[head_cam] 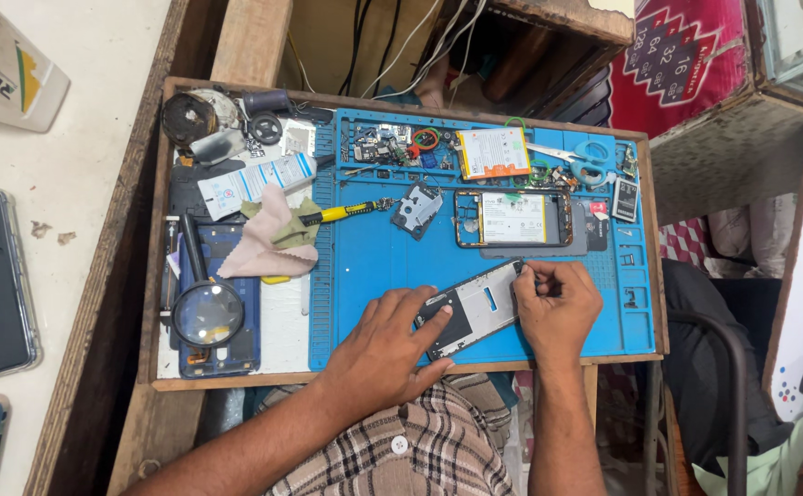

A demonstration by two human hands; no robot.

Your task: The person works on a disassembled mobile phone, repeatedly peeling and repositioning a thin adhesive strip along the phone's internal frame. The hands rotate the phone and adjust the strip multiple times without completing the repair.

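While my left hand [385,342] presses flat on the phone frame [471,310] lying on the blue repair mat [365,257], my right hand [556,298] fingers pinch its upper corner, where too hard a pry could bend the frame or skid it off the desk.

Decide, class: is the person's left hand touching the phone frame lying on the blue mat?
Touching. The head view shows the left hand with its fingers pressed on the phone frame.
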